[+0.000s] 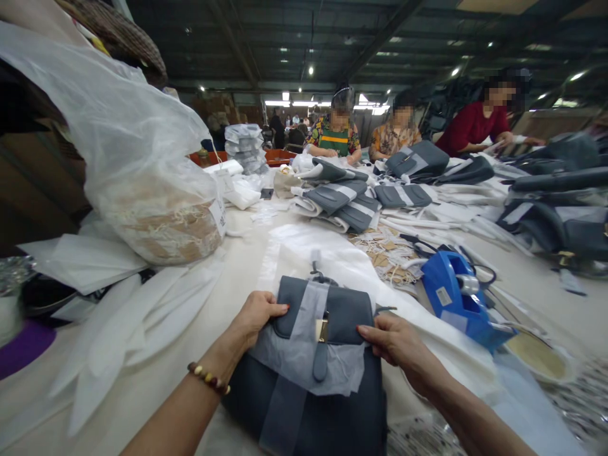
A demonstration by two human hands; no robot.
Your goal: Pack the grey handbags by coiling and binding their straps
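Toward the near edge of the bench point(242, 247), left hand point(256, 315) and right hand point(394, 342) pinch a dark bag point(332, 421) by its flap point(349, 310).

Left hand point(254, 318) and right hand point(396, 345) apart, thumbs point(278, 309) inward, forearms point(187, 396) converging, partly hidden fingers point(387, 322) perhaps curled.

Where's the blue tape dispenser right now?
In the head view, the blue tape dispenser sits on the right side, beyond and to the right of the right hand, beside the pile of stringed brown tags.
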